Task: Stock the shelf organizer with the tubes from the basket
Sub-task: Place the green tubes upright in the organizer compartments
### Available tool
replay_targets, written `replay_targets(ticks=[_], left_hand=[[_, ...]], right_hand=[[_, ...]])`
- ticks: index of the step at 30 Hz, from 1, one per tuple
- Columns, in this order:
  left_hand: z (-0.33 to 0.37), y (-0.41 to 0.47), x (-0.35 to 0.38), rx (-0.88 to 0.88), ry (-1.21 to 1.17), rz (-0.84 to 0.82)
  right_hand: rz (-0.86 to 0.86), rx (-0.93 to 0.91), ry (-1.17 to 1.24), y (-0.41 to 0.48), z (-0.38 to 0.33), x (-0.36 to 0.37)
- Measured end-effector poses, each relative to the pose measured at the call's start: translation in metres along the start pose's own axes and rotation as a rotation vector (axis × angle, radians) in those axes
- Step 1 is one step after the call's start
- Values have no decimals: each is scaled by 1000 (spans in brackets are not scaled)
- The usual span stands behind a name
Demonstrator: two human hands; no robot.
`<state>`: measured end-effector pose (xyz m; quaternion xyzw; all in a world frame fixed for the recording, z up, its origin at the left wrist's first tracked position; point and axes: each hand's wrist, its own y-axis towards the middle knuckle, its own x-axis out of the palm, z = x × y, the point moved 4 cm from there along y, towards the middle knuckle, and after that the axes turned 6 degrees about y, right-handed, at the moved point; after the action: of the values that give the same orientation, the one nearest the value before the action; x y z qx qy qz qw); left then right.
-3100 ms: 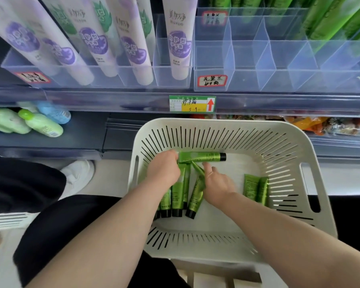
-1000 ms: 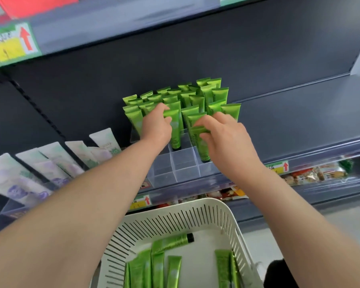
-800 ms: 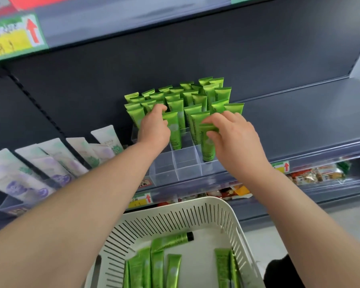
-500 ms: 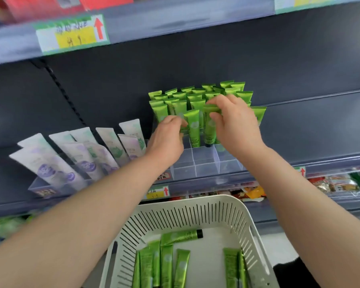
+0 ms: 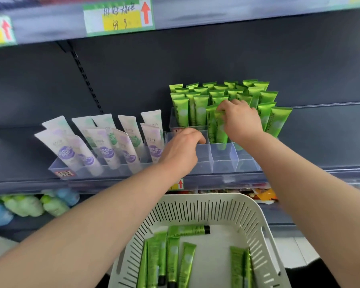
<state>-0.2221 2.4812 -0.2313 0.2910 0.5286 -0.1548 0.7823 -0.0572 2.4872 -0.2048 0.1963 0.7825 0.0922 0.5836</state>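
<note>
Both arms reach forward; left hand (image 5: 182, 147) hangs loosely curled, right hand (image 5: 240, 119) pinches a tube (image 5: 220, 130).

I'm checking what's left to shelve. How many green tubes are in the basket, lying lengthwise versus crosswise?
Lengthwise tubes: 7
Crosswise tube: 1
Total in the basket: 8

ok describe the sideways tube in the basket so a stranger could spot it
Find the white slotted basket below the shelf. Nearest its far wall lies a green tube. It alone lies crosswise, black cap pointing right; the others run lengthwise.
</note>
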Motion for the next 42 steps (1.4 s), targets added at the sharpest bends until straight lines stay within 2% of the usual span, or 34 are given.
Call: replay_targets(ticks=[8,12,17,25,29,32,42], left_hand=[[-4,-26,9,33,2,32],[-18,-70,35,44,-31,9],[-38,-128,69,-2,-21,-56],[-73,-191,134,-305,-1,-391],[-92,-202,152,-469,-33,-459],[-101,-197,157,-521,-39,-448],[-106,-195,177,-493,-80,-475]], right_hand=[[299,-152,38,-32,-20,-22],[307,-236,124,-90,-32,6],[69,-213,154,-164,-33,81],[-650,-96,17,-237,-34,189],[-889,-86,-56,-258,-39,227],[-983,-102,-59,-270,-48,250],[-994,-65,-105,-283,-34,266]])
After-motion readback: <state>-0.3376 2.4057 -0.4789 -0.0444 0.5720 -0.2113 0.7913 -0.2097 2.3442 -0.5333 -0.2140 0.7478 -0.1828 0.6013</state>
